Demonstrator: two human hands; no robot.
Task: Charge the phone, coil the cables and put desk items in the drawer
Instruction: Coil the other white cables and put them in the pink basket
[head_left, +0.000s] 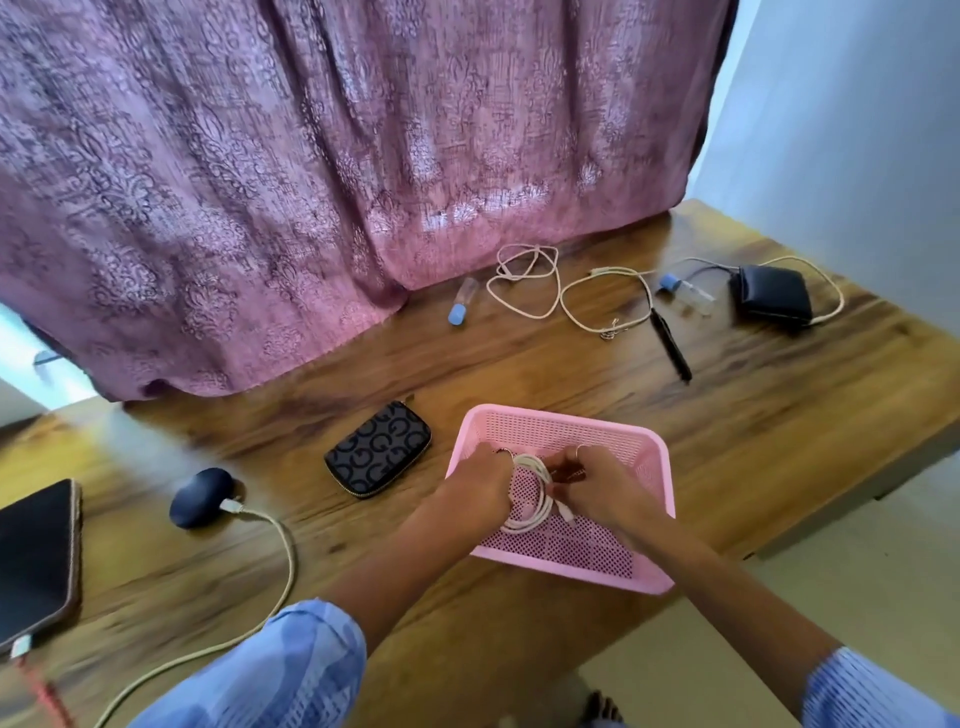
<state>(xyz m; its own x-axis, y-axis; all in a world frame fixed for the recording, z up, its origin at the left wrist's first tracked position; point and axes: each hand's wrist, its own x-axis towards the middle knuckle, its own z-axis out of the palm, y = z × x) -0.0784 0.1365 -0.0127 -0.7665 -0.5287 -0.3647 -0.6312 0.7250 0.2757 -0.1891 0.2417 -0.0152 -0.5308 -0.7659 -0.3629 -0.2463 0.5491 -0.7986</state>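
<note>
coiled white cable (531, 501) sits pinched by curled fingers of left hand (480, 480) and right hand (597, 483) over pink basket (647, 452).

One head-worn wide-angle view, forward and steeply down, close over the wooden table (545, 364).

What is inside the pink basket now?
In the pink basket lies a coiled white cable, held by the left hand and right hand. The hands cover part of the floor.
</note>
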